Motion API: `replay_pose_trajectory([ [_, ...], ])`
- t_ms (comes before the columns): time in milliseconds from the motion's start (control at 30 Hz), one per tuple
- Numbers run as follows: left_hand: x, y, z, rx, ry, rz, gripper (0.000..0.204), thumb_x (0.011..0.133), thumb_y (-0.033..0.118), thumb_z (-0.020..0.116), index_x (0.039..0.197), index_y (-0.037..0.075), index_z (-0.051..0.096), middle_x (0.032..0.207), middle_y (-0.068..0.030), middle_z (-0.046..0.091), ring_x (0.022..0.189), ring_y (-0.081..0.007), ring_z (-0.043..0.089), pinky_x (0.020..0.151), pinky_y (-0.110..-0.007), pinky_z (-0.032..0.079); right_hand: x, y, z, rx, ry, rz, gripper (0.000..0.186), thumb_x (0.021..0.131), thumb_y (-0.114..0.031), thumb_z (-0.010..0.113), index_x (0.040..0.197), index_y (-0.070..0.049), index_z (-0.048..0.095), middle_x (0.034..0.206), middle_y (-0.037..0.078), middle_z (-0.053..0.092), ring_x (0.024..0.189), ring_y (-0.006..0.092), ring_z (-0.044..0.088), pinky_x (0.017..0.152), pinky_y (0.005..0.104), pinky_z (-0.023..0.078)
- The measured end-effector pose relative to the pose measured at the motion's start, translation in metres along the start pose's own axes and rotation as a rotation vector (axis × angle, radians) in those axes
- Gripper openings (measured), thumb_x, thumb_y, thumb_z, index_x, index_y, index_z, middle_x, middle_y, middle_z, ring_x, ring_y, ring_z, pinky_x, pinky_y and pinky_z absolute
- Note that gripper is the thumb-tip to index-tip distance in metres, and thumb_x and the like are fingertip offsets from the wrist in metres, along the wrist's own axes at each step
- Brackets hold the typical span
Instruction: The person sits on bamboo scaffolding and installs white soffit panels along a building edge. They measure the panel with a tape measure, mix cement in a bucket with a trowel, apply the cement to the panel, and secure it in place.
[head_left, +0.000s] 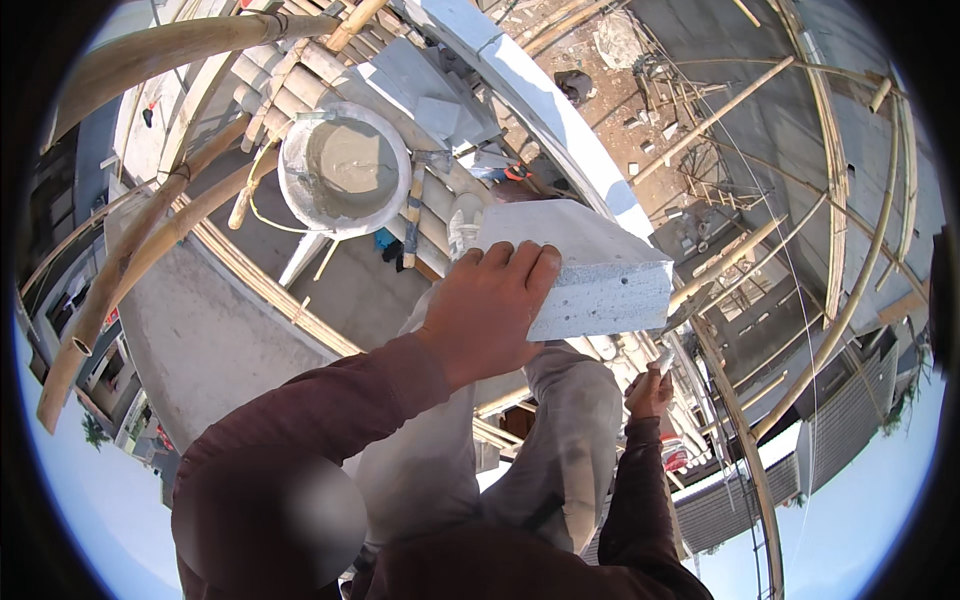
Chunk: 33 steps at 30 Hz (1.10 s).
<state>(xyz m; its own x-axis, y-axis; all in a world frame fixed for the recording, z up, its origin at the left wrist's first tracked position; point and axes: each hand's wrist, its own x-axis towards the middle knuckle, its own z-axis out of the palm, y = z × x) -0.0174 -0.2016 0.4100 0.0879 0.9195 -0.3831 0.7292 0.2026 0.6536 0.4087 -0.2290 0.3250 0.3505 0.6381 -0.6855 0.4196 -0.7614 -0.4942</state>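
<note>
My left hand (490, 310) is closed on a pale grey lightweight concrete block (600, 290) with a pitted side face, held above my knees in the middle of the head view. Lower right of it, my right hand (648, 388) grips a tool (665, 356) with a pale handle, perhaps a trowel; its metal end is partly hidden beside the block. Beyond the block at upper left stands a white bucket (340, 170) of grey wet mix, with a hammer-like tool (413, 210) lying beside it on bamboo poles.
Bamboo scaffold poles (140, 250) cross both sides. Broken pale boards (420, 90) lie behind the bucket. A long white wall edge (540, 110) runs diagonally, with dirt ground and rubble (610, 130) far below. A grey concrete surface (220, 330) curves at left.
</note>
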Motion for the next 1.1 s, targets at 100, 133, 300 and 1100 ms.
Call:
replay_pose_trajectory([
  [100, -0.018, 0.01, -0.008, -0.022, 0.084, -0.111, 0.076, 0.061, 0.026, 0.084, 0.123, 0.0, 0.049, 0.112, -0.0144, 0.059, 0.101, -0.0318, 0.062, 0.081, -0.041, 0.053, -0.024, -0.021, -0.001, 0.073, -0.033, 0.09, 0.021, 0.096, -0.025, 0.059, 0.089, -0.01, 0.047, 0.057, -0.001, 0.046, 0.043, 0.0092, 0.042, 0.039, 0.0256, 0.035],
  [133, -0.025, 0.013, -0.007, -0.038, 0.118, -0.17, 0.076, 0.061, 0.025, 0.084, 0.124, -0.001, 0.049, 0.111, -0.0157, 0.059, 0.098, -0.0335, 0.063, 0.08, -0.042, 0.054, -0.027, -0.021, -0.006, 0.101, -0.068, 0.076, 0.018, 0.096, -0.021, 0.059, 0.089, -0.009, 0.047, 0.057, -0.001, 0.045, 0.043, 0.0089, 0.041, 0.039, 0.0256, 0.035],
  [300, -0.058, 0.026, -0.003, -0.014, 0.281, -0.338, 0.074, 0.063, 0.024, 0.083, 0.124, -0.001, 0.048, 0.105, -0.0163, 0.059, 0.093, -0.0349, 0.064, 0.076, -0.042, 0.054, -0.03, -0.029, -0.022, -0.116, -0.228, -0.036, 0.018, 0.097, -0.019, 0.059, 0.091, -0.005, 0.049, 0.06, 0.0, 0.049, 0.045, 0.0085, 0.047, 0.04, 0.0256, 0.04],
  [1100, -0.176, -0.022, 0.144, -0.089, 0.639, -0.696, 0.072, 0.063, 0.028, 0.084, 0.12, 0.001, 0.049, 0.101, -0.0155, 0.06, 0.09, -0.0348, 0.065, 0.073, -0.043, 0.054, -0.012, -0.201, 0.218, -1.0, -0.758, -1.246, 0.04, 0.092, -0.034, 0.064, 0.113, -0.002, 0.051, 0.089, 0.023, 0.068, 0.082, 0.0425, 0.067, 0.07, 0.0491, 0.053],
])
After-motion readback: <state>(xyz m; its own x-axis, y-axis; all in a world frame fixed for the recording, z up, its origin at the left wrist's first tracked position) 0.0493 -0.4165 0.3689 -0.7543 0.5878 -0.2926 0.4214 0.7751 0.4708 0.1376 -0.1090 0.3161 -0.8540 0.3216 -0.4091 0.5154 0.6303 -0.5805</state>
